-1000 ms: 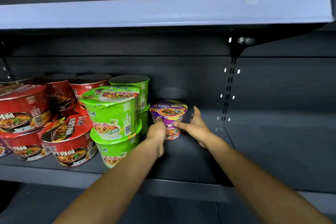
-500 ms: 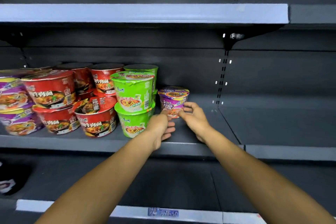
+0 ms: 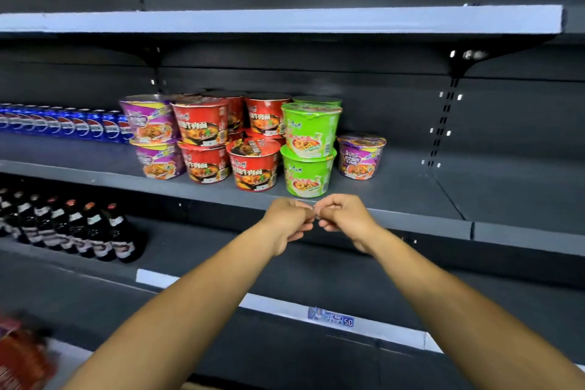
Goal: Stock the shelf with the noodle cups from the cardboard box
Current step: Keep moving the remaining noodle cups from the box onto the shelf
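Hands are hanging away from the shelf (image 3: 411, 199) now: a second ago both were holding the purple noodle cup (image 3: 361, 156), half a second ago they were just letting go of it, and now they are floating in front of the shelf's front edge, well short of the cup. The left hand (image 3: 289, 225) and the right hand (image 3: 345, 220) are meeting fingertip to fingertip, fingers (image 3: 304, 226) loosely curled and gripping nothing. The camera is also sitting further back than before, so more of the rack is showing.

The purple noodle cup is standing upright on the shelf, alone, just beside the right of a stack of two green cups (image 3: 310, 149). Left of the green stack, red cups (image 3: 228, 142) are sitting stacked in rows, the front one (image 3: 254, 165) tilting with its lid toward the camera. Further left, two purple cups (image 3: 153, 136) are sitting one on the other. The cardboard box is lying outside the picture.

At the far left of the same shelf a row of blue soda cans (image 3: 63, 123) is running out of frame. On the shelf below, dark bottles (image 3: 76, 228) are standing in a line at the left. A blue price tag (image 3: 330, 317) is sticking to a lower white rail. Something red and blurred (image 3: 22, 355) is filling the bottom left corner; what it is cannot be told. To the right of the purple cup the shelf is running on to its dividing seam with nothing between.
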{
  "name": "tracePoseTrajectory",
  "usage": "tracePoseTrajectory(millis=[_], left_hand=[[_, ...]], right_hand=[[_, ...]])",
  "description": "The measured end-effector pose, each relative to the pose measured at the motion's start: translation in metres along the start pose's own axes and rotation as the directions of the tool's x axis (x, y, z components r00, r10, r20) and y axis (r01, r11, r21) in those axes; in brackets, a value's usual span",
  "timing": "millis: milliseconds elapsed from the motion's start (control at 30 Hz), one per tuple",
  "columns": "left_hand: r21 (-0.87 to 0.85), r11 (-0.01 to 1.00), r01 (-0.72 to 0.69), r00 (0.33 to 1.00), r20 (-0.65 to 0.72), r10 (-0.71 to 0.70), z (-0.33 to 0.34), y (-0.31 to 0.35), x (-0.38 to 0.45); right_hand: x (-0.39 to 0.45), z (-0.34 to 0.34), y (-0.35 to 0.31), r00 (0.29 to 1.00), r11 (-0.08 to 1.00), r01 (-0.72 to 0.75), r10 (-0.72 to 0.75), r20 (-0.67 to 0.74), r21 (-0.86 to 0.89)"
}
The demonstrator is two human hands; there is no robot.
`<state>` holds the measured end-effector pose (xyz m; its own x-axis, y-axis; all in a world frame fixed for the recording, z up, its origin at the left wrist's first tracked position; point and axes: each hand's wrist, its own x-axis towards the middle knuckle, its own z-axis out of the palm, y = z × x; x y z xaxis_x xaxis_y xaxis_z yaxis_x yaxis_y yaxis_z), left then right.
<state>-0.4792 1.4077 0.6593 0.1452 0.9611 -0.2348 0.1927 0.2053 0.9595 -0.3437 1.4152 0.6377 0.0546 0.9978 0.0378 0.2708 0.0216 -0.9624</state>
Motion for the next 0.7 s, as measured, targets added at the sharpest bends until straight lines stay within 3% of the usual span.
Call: tracePoseTrajectory(millis=[367, 700], left_hand=[[0.072, 0.996, 0.06, 0.989, -0.137, -0.049, -0.062, -0.052, -0.033], [0.097, 0.975, 0.2, 0.973, -0.139, -0.186, -0.062, -0.118, -0.031]], right_hand=[[-0.03, 0.055, 0.015, 0.982, 0.996, -0.092, 0.093, 0.165, -0.016], [-0.049, 0.073, 0.078, 0.937, 0.963, -0.241, 0.263, 0.23, -0.118]])
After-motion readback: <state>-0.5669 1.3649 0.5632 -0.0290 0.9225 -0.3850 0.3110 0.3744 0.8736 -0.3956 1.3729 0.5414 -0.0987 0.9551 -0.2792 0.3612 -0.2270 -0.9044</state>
